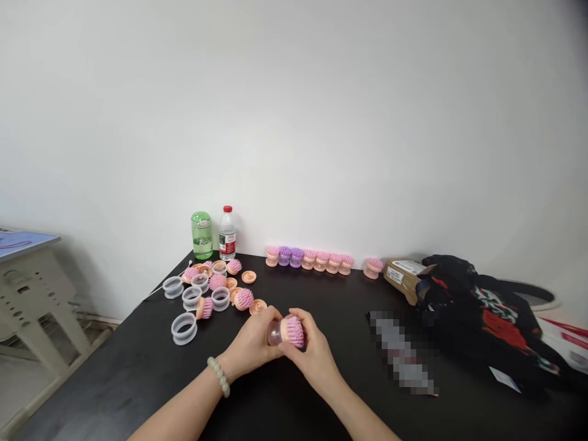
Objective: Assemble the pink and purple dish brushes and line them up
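At lower centre, the left hand (250,346) closes around the clear base of a pink-bristled scrub brush (287,332), its long axis sideways, bristles pointing right. The right hand (312,352) grips the head, fingers hiding part of it. Clear plastic rings (184,328) lie upper left on the black table (138,392).

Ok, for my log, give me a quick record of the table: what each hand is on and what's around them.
left hand: holds the clear end of a pink-bristled brush
right hand: wrapped around the brush's bristle end
bracelet: pale green beads, on left wrist
nearest: peach disc, just beyond left hand
left of hands: clear rings, loose brush heads
back edge: row of pink and purple brush heads
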Tool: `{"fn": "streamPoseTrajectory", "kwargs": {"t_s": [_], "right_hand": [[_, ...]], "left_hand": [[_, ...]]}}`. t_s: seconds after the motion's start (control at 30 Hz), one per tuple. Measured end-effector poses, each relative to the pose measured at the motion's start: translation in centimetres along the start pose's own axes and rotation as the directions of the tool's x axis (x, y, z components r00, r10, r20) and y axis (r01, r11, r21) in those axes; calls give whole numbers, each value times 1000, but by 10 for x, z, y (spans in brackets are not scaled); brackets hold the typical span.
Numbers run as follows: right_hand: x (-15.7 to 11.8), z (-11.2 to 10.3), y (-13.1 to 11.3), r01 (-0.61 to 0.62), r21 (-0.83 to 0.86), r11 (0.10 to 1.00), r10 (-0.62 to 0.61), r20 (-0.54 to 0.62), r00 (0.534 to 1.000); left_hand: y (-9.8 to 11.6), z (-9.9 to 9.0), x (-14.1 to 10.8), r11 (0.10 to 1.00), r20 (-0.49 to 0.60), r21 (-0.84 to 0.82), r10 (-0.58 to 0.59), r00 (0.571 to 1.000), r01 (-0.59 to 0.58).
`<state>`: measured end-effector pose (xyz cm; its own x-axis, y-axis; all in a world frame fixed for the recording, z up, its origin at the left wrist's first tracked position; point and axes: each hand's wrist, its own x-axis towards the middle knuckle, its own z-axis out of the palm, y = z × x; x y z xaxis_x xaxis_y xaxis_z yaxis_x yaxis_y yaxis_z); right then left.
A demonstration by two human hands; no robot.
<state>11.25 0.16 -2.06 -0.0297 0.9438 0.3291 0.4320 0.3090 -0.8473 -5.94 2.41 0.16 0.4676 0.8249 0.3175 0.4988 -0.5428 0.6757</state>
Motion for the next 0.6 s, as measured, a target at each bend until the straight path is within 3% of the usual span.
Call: {"fn": "streamPoseTrajectory", "kwargs": {"t_s": [0.1, 0.27, 0.37, 0.43, 0.5, 0.6], "right_hand": [[-1, -6, 3, -24, 55, 998, 22, 32, 999], [2, -12, -8, -32, -25, 999, 33, 28, 999], [2, -14, -10, 97, -33, 995, -97, 20, 995], [1, -16, -10, 256, -14, 967, -255, 64, 965], [0, -17, -10, 335, 8, 942, -334, 115, 936], [0, -18, -9, 198, -9, 980, -195, 134, 972]], "left_hand": [[2, 4, -2, 997, -27, 66, 39, 999, -37], [2, 7, -2, 977, -27, 154, 150, 988, -144], [-2, 5, 2, 984, 2, 136, 116, 993, -115], [-4, 3, 5, 991, 30, 89, 100, 995, -102], [-6, 1, 7, 995, 34, 67, 70, 997, -72], [-8, 0, 8, 995, 11, 89, 49, 999, -49]]}}
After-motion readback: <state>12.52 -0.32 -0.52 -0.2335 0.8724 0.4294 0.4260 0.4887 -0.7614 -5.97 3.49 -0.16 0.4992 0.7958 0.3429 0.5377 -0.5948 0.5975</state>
